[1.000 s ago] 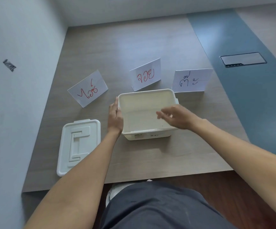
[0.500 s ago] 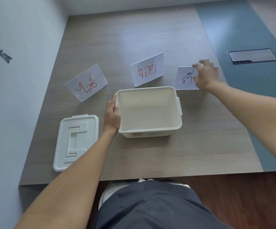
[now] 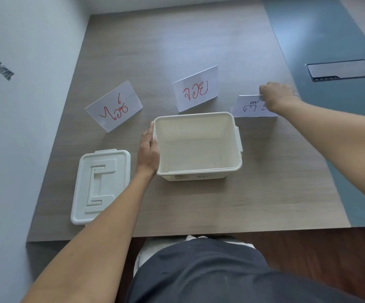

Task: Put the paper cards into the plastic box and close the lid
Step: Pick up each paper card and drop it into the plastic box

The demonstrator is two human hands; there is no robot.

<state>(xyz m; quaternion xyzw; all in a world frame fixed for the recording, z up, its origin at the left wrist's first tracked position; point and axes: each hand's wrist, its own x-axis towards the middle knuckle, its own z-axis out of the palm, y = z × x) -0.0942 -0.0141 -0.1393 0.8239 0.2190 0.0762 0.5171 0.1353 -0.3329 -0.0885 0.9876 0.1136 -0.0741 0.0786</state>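
Observation:
An open white plastic box (image 3: 199, 147) stands empty on the wooden table (image 3: 199, 40). My left hand (image 3: 148, 149) rests flat against its left wall. Its white lid (image 3: 100, 184) lies flat to the left, near the table's front edge. Three folded paper cards stand behind the box: a left card (image 3: 114, 106) and a middle card (image 3: 195, 88) with red writing, and a right card (image 3: 250, 107) with black writing. My right hand (image 3: 275, 95) pinches the top edge of the right card and hides part of it.
A white wall (image 3: 24, 84) runs along the table's left edge. A blue strip (image 3: 330, 40) on the right holds a grey cable hatch (image 3: 340, 69). My lap and dark trousers (image 3: 210, 270) are below the table's front edge.
My right hand moved from above the box out to the right card and closed on its top edge. My left hand stayed against the box.

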